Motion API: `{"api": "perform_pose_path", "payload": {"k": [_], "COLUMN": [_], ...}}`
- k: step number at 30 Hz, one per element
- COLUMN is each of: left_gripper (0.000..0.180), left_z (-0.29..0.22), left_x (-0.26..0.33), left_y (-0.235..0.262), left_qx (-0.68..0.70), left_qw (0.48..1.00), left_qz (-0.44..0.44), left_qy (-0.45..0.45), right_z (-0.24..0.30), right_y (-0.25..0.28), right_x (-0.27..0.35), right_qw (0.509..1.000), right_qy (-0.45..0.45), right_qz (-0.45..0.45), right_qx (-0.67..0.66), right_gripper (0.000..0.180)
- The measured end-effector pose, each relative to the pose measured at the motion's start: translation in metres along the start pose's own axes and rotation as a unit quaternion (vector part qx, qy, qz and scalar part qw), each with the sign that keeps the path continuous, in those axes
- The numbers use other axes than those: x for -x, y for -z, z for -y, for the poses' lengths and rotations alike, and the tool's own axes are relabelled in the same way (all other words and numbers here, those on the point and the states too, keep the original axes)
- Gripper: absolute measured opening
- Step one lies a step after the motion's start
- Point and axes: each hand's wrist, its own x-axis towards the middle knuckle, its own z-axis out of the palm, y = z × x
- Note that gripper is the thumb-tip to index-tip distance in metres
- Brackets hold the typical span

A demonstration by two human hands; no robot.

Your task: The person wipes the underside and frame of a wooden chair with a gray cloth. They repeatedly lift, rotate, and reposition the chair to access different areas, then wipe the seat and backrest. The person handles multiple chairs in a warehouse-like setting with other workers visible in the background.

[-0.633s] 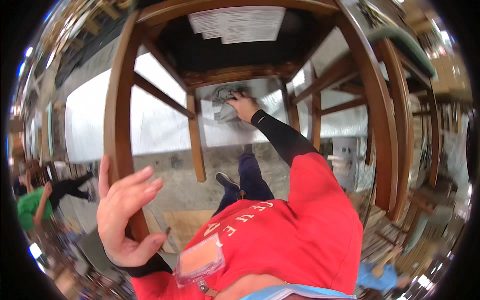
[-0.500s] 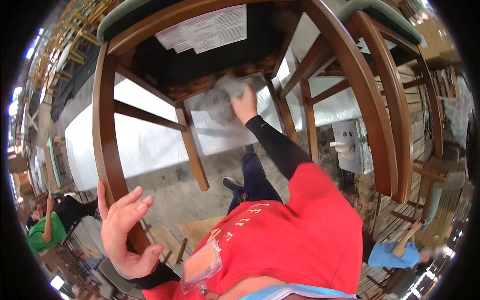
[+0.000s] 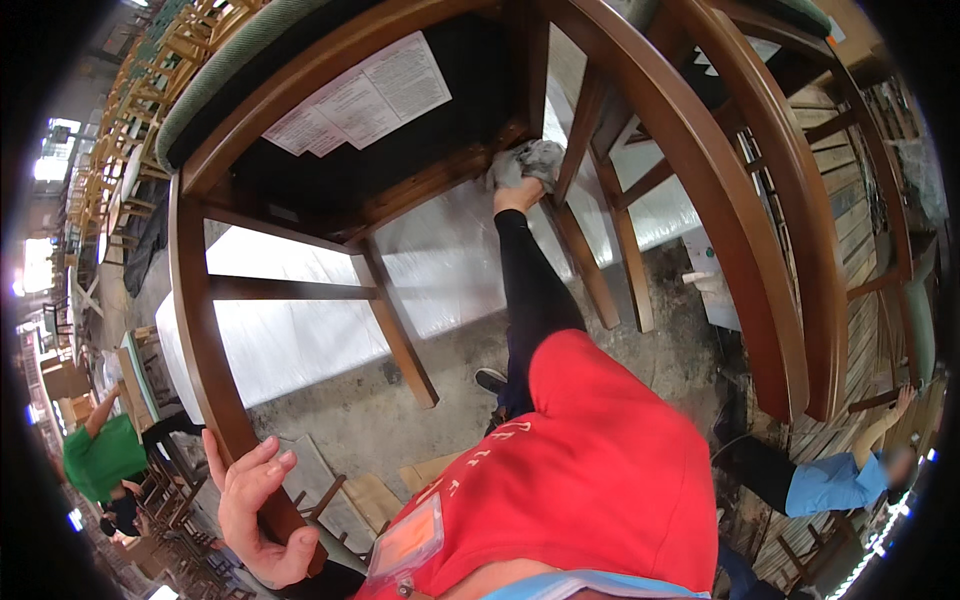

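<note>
A dark brown wooden chair (image 3: 190, 310) with a green padded seat is tipped over in front of me, its black underside showing. My right hand (image 3: 519, 196) is closed on a crumpled grey cloth (image 3: 540, 163). It presses the cloth to the seat frame's inner corner, beside a leg; the fingers are mostly hidden by the cloth. At the lower left my left hand (image 3: 258, 510) lies against the chair's near left post, its fingers stretched and spread and the thumb apart. A white printed label sheet (image 3: 370, 95) is stuck on the underside.
Another brown chair (image 3: 850, 180) stands close on the right. Below the chair lies a large surface wrapped in clear plastic (image 3: 290, 345). A grey box (image 3: 712, 285) sits at right. People in green (image 3: 105, 458) and blue (image 3: 830, 484) work at either side.
My right hand has moved the cloth rightward along the seat frame to its corner. The chair sits further left in view. My left hand stays at the post.
</note>
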Motion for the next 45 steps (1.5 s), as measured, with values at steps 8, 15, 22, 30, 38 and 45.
{"api": "perform_pose_path", "payload": {"k": [8,15,22,30,38,45], "left_gripper": [0.062,0.059,0.057,0.056,0.051,0.047], "left_z": [-0.008,-0.007,-0.008,-0.006,0.001,0.000], "left_x": [0.006,-0.011,0.002,-0.005,-0.001,0.001], "left_y": [-0.012,-0.003,-0.016,-0.017,-0.013,-0.007], "left_qx": [0.007,0.021,0.047,0.047,0.059,0.060], "left_qw": [0.999,0.999,0.995,0.993,0.995,0.997], "left_qz": [-0.041,-0.036,-0.086,-0.108,-0.081,-0.057], "left_qy": [0.028,-0.028,0.023,0.009,-0.025,-0.009], "right_z": [0.213,0.069,0.239,0.264,0.230,0.225], "right_y": [0.008,0.012,-0.006,-0.013,-0.037,-0.063], "right_x": [0.014,-0.010,0.072,0.200,0.063,0.225], "right_qw": [0.940,0.972,0.851,0.688,0.768,0.706], "right_qy": [0.247,0.068,0.275,0.701,0.553,0.640], "right_qz": [-0.113,-0.065,0.008,0.133,0.282,0.219], "right_qx": [-0.208,-0.213,-0.448,-0.130,-0.155,-0.211], "right_gripper": [0.050,0.041,0.034,0.062,0.035,0.026]}}
